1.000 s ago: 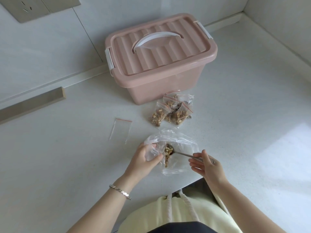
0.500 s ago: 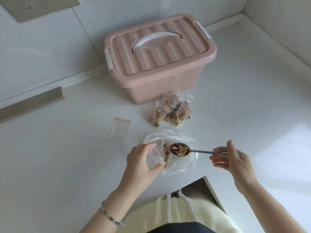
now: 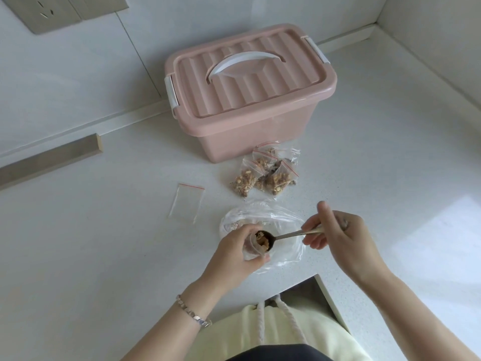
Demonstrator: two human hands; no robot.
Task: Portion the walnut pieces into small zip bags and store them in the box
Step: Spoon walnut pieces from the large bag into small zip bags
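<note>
My left hand point(image 3: 235, 252) grips a small clear zip bag point(image 3: 252, 250) with its mouth held up. My right hand point(image 3: 335, 231) pinches the handle of a metal spoon point(image 3: 283, 236), whose bowl, heaped with walnut pieces point(image 3: 262, 241), sits at the small bag's mouth. Both are over a large crumpled clear bag point(image 3: 281, 225) lying on the counter. Filled small zip bags of walnut point(image 3: 263, 175) lie in a pile just in front of the pink box point(image 3: 250, 92), whose lid is closed.
An empty small zip bag point(image 3: 186, 201) with a red strip lies flat to the left of the large bag. The white counter's point(image 3: 104, 243) edge cuts in near my body at bottom right. A wall with a socket plate point(image 3: 52, 11) rises behind the box.
The spoon has scooped walnut from the large bag, swung out to the right and come back left to the mouth of the small bag. My left hand has tilted the small bag up.
</note>
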